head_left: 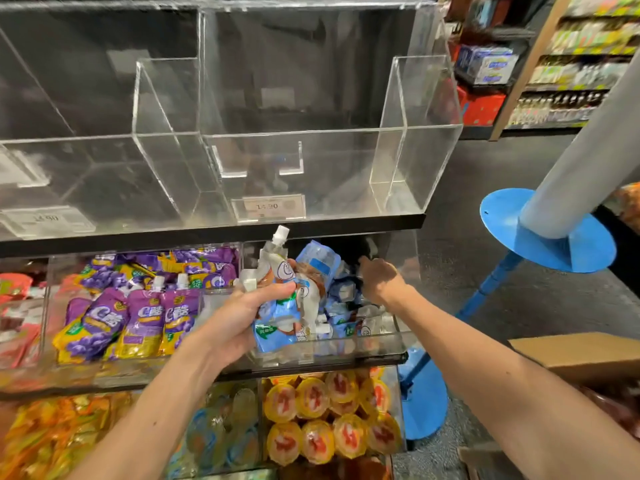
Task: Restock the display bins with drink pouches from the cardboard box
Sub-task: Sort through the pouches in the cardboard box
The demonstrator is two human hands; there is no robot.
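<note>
The person is standing at a tiered shop display (346, 223), and their left hand (237, 320) is gripping a bunch of blue-and-white spouted drink pouches (280, 299), fingers and thumb curling tight around the middle of the bundle so that one white cap (281, 234) is sticking up above the rest. The bundle is hanging just over the front of the clear acrylic display bin (363, 348) on the right of the middle shelf, where a heap of blue pouches (341, 299) of the same kind is lying loose. The right hand (381, 282) is reaching deeper into that same bin, its back turned up toward me, sitting over the heap; whether its fingers are pinching a pouch or only touching the pile I cannot tell (they are tucked behind the knuckles and blurred). The brown cardboard box (581, 355) is sitting well off to the right, only a corner of it showing. In the neighbouring bin to the left, purple spouted pouches (138, 317) are leaning in a row. Above, tall clear acrylic bins (294, 133) are carrying a white price label (268, 206), and below, round yellow-rimmed jelly cups (329, 410) are filling the lower bin. A blue metal stand with a grey pole (547, 233) is standing on the dark floor (485, 168) to the right
</note>
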